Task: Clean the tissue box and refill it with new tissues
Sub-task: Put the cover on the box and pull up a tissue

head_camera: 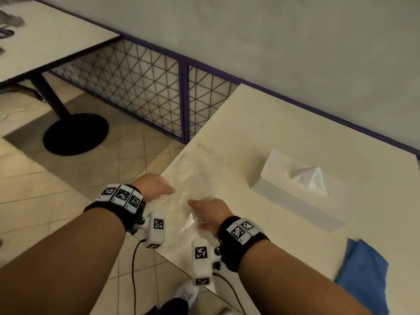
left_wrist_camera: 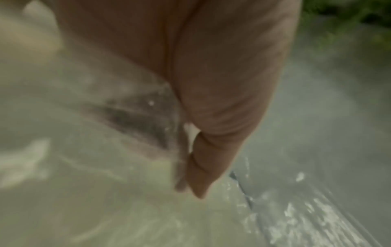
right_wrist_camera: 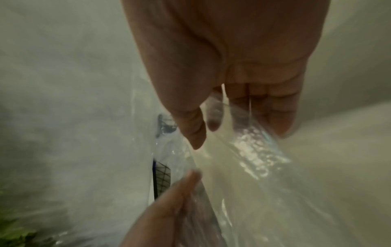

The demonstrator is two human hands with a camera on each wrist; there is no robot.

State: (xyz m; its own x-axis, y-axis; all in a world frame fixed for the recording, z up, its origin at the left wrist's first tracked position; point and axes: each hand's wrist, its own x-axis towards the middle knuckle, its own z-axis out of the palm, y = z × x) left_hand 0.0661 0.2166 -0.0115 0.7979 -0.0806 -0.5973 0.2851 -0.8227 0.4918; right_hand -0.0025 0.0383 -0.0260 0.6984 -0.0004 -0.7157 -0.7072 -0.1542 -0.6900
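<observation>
A white tissue box (head_camera: 295, 187) lies on the cream table (head_camera: 284, 128), with a tissue (head_camera: 311, 178) sticking out of its top slot. A clear plastic wrapper (head_camera: 195, 176) is spread over the table's near left corner. My left hand (head_camera: 171, 190) pinches its left edge at the table's corner. My right hand (head_camera: 193, 205) pinches the wrapper close by, a little to the right. The left wrist view shows thumb and finger of the left hand (left_wrist_camera: 190, 187) closed on the film (left_wrist_camera: 127, 117). In the right wrist view the right hand (right_wrist_camera: 211, 130) grips the shiny film (right_wrist_camera: 253, 158).
A blue cloth (head_camera: 363, 276) lies at the table's near right edge. A purple-framed mesh fence (head_camera: 141, 87) runs along the wall behind. Another table (head_camera: 45, 37) on a black round base (head_camera: 75, 135) stands to the left over a tiled floor.
</observation>
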